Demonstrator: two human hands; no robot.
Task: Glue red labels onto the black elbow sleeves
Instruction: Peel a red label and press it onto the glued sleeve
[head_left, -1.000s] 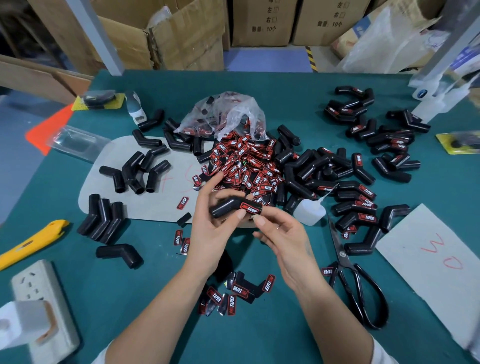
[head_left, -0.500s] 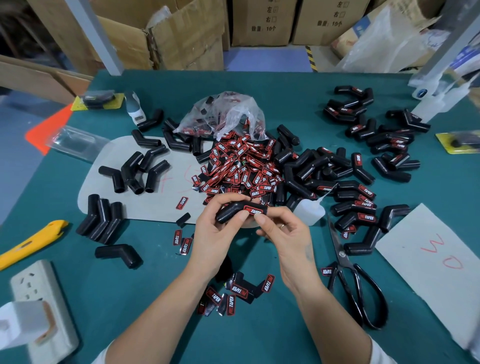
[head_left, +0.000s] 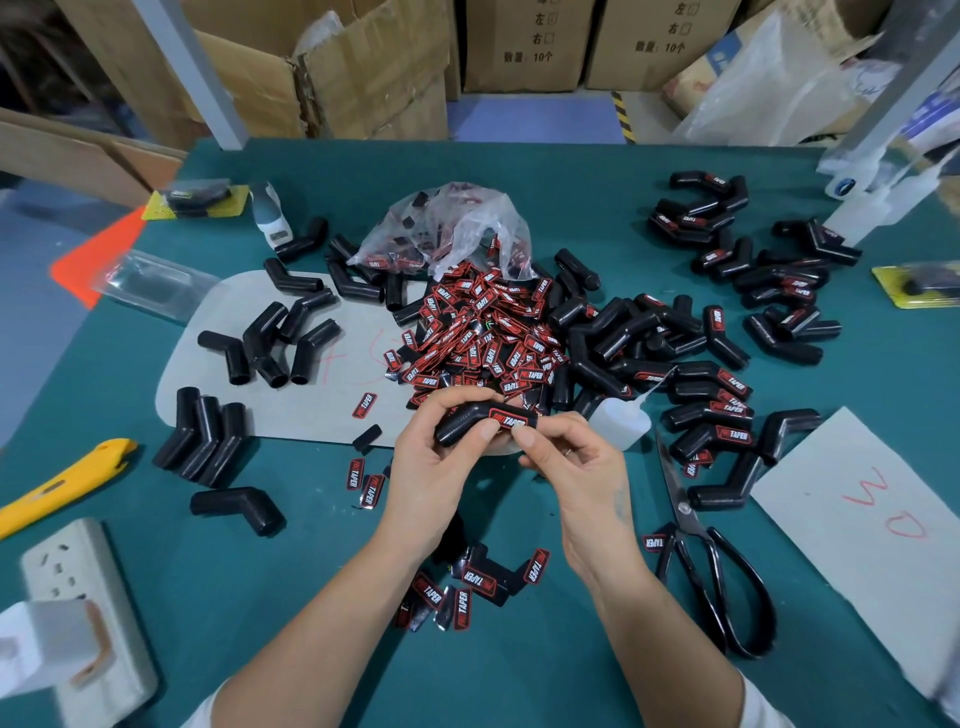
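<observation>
A green table (head_left: 519, 675) stands before cardboard boxes. Above its near middle, the left hand (head_left: 431, 467) grips a black elbow sleeve (head_left: 467, 422), fingers curled around it. The right hand (head_left: 576, 462) pinches the red label (head_left: 511, 421) on the sleeve. Just beyond, a clear plastic bag (head_left: 457, 228) spills red labels in a pile (head_left: 478, 332).

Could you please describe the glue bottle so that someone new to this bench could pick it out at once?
Start at the heap of red labels mid-table and come toward the person's right hand. Just right of it, above the black scissors, lies the glue bottle. It is the only small translucent white thing there, its thin nozzle pointing at the labelled sleeves.
</observation>
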